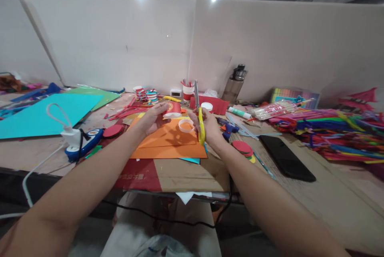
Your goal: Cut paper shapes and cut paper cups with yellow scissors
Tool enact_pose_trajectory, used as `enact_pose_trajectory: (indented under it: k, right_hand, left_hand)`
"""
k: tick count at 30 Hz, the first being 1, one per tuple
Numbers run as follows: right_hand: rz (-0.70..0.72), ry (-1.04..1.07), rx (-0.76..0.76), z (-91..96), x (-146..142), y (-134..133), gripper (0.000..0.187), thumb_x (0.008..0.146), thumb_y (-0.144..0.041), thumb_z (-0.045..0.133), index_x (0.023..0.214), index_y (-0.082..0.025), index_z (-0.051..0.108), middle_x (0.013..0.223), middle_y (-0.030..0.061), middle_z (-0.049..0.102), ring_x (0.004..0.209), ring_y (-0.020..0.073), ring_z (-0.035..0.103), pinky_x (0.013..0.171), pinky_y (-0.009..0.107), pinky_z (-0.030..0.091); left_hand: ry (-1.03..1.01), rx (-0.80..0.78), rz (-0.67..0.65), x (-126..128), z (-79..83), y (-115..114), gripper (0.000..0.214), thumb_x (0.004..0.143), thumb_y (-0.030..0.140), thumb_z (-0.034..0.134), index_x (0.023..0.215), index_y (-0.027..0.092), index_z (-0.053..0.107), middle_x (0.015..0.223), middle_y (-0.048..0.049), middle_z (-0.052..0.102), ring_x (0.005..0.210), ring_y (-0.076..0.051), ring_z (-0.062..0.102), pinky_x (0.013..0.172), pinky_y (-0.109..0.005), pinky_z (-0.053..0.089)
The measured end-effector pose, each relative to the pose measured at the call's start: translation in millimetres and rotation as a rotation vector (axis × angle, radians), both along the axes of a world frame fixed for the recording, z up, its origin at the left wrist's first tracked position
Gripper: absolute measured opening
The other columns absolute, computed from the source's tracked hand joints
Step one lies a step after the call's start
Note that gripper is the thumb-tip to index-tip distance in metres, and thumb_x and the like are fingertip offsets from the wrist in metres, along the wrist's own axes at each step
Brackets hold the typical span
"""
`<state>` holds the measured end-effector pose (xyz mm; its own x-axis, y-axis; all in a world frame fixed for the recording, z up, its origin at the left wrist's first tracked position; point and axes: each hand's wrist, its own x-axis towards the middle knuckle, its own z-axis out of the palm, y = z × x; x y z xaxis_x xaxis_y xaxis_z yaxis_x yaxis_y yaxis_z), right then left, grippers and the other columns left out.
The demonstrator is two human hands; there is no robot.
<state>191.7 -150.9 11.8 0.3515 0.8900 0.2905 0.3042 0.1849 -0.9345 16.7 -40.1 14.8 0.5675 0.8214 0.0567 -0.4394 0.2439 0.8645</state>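
My left hand (155, 117) is closed around a red paper cup piece (173, 109) with a pale edge, tipped on its side above the orange sheets (168, 141). In my right hand (207, 125) is a pair of scissors (201, 127) with yellow handles, its blades pointing up and away. A thin white ring (186, 130) is by my right fingertips, over the orange paper; whether they pinch it I cannot tell. Just behind my right hand shows a white round piece (207, 106). My fingers partly cover both the cup piece and the scissors.
To the left lie a turquoise sheet (45, 113) and a blue device with a white plug (84, 145). A glue gun (229, 127), a black phone (286, 159) and colourful pipe cleaners (333, 129) are on the right. Behind stand a bottle (234, 87) and a cup of tools (188, 92).
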Motion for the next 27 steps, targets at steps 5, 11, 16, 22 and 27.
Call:
enact_pose_trajectory:
  k: [5, 11, 16, 22, 27]
  right_hand:
    - [0.079, -0.017, 0.064, -2.1, 1.5, 4.6, 0.045, 0.073, -0.057, 0.068, 0.099, -0.023, 0.052, 0.069, -0.0048, 0.051, 0.051, 0.0083, 0.049, 0.046, 0.022, 0.044]
    - [0.096, -0.077, 0.060, -0.2, 1.3, 2.5, 0.043, 0.076, -0.053, 0.067, 0.104, -0.024, 0.051, 0.081, -0.0014, 0.051, 0.069, 0.0109, 0.052, 0.058, 0.024, 0.048]
    - [0.144, 0.056, 0.021, 2.9, -8.3, -4.9, 0.053, 0.070, -0.054, 0.072, 0.107, -0.025, 0.047, 0.092, 0.0016, 0.054, 0.075, 0.0150, 0.057, 0.058, 0.030, 0.054]
    - [0.169, 0.088, 0.054, 2.0, -14.5, -4.5, 0.062, 0.063, -0.045, 0.079, 0.109, -0.025, 0.044, 0.102, 0.0047, 0.058, 0.092, 0.0204, 0.061, 0.075, 0.038, 0.055]
    - [0.117, 0.082, 0.064, -2.0, -12.8, -0.2, 0.061, 0.058, -0.040, 0.082, 0.105, -0.024, 0.047, 0.101, 0.0025, 0.057, 0.089, 0.0179, 0.059, 0.076, 0.035, 0.053]
  left_hand:
    - [-0.143, -0.167, 0.102, -5.4, 4.2, 5.1, 0.022, 0.075, 0.033, 0.071, 0.087, 0.018, 0.061, 0.079, -0.0013, 0.067, 0.079, -0.018, 0.066, 0.068, -0.031, 0.054]
    - [-0.081, -0.020, 0.016, 3.0, 1.0, -7.9, 0.027, 0.074, 0.032, 0.073, 0.091, 0.016, 0.059, 0.082, -0.0010, 0.065, 0.079, -0.016, 0.066, 0.080, -0.038, 0.055]
    - [-0.012, 0.201, -0.033, 11.0, -5.6, -18.6, 0.051, 0.065, 0.032, 0.082, 0.107, 0.017, 0.057, 0.092, -0.0020, 0.064, 0.081, -0.013, 0.063, 0.075, -0.029, 0.053]
    - [0.083, 0.289, -0.053, 11.1, -5.3, -22.9, 0.061, 0.062, 0.036, 0.083, 0.113, 0.016, 0.055, 0.097, -0.0071, 0.067, 0.084, -0.015, 0.064, 0.074, -0.027, 0.047]
    - [0.063, 0.307, -0.103, 15.2, -6.0, -25.5, 0.060, 0.063, 0.034, 0.083, 0.113, 0.015, 0.055, 0.102, -0.0101, 0.068, 0.087, -0.017, 0.064, 0.076, -0.027, 0.048]
